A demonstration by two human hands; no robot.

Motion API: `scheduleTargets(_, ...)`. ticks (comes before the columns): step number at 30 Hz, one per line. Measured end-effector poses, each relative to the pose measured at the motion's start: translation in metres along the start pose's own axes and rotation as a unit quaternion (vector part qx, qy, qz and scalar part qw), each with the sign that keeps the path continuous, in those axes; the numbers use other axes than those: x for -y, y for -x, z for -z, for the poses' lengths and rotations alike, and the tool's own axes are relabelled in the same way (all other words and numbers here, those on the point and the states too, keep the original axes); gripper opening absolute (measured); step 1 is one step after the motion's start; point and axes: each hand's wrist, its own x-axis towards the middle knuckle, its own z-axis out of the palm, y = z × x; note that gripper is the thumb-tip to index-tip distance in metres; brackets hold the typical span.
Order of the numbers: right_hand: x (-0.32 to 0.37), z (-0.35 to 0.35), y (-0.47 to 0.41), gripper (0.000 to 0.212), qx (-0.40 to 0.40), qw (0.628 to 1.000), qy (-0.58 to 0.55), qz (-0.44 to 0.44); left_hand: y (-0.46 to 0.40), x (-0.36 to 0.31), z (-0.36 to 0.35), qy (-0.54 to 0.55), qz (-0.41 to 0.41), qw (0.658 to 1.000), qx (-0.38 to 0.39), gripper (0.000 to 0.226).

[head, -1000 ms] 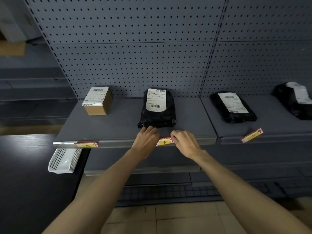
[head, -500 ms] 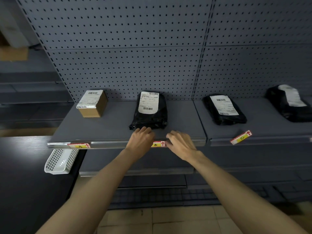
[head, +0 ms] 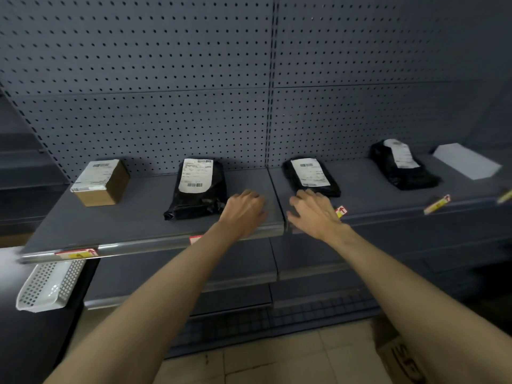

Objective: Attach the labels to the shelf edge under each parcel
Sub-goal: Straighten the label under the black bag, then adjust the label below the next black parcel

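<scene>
Labels along the shelf edge (head: 155, 242): one red-and-yellow label (head: 77, 253) fixed on the rail below the cardboard box (head: 101, 182); a second label (head: 195, 239) on the rail below the first black parcel (head: 198, 188), mostly hidden by the left forearm. A third label (head: 340, 211) lies loose on the shelf top in front of the second black parcel (head: 310, 176), only its red-arrow end showing past the right hand (head: 314, 213). A fourth label (head: 437, 204) lies tilted on the shelf in front of the third black parcel (head: 401, 164); a yellow sliver (head: 505, 195) at the far right edge, too blurred to tell.

Left hand (head: 245, 210) over the front of the shelf, right of the first black parcel, palm down, fingers loosely curled, nothing in its grip. Right hand palm down just in front of the second black parcel, fingers spread, covering most of the third label; cannot tell whether the fingertips touch it.

Grey envelope-like flat item (head: 468, 160) at the far right of the shelf. White perforated basket (head: 47, 285) on the dark surface (head: 30, 342) at lower left. Pegboard back wall (head: 166, 79) behind the parcels.
</scene>
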Motion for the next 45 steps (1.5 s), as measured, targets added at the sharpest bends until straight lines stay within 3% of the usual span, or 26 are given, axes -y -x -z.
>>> scheduleTargets(9,-0.087,-0.018,0.019,0.027,0.018,1.0,0.013,-0.002,-0.051,-0.077,-0.037,0.03,-0.003,0.999,0.011,0.021)
scheduleTargets(18,-0.17,-0.053,0.015,0.021,0.047,0.994,-0.046,0.089,-0.1,-0.149,-0.088,-0.011,0.077,0.995,0.059,0.02)
scheduleTargets(23,-0.19,-0.072,0.017,0.009,0.05,0.99,-0.056,0.121,-0.105,-0.162,-0.104,-0.017,0.117,0.99,0.077,0.02)
scheduleTargets(27,-0.2,-0.082,0.02,0.013,0.055,0.987,-0.087,0.123,-0.106,-0.17,-0.111,-0.032,0.131,0.989,0.066,0.018)
scheduleTargets(34,-0.199,-0.088,0.026,0.012,0.066,0.989,-0.069,0.11,-0.112,-0.168,-0.105,-0.124,0.047,0.985,0.11,0.013)
scheduleTargets(39,-0.19,-0.093,0.028,0.013,0.093,0.989,-0.034,0.111,-0.111,-0.172,-0.109,-0.158,0.047,0.975,0.148,0.017)
scheduleTargets(42,-0.194,-0.09,0.031,0.014,0.081,0.991,-0.031,0.101,-0.114,-0.172,-0.102,-0.119,0.056,0.982,0.137,0.015)
scheduleTargets(45,-0.207,-0.077,0.036,0.024,0.032,0.995,-0.058,0.078,-0.117,-0.171,-0.087,-0.05,0.068,0.992,0.1,0.027)
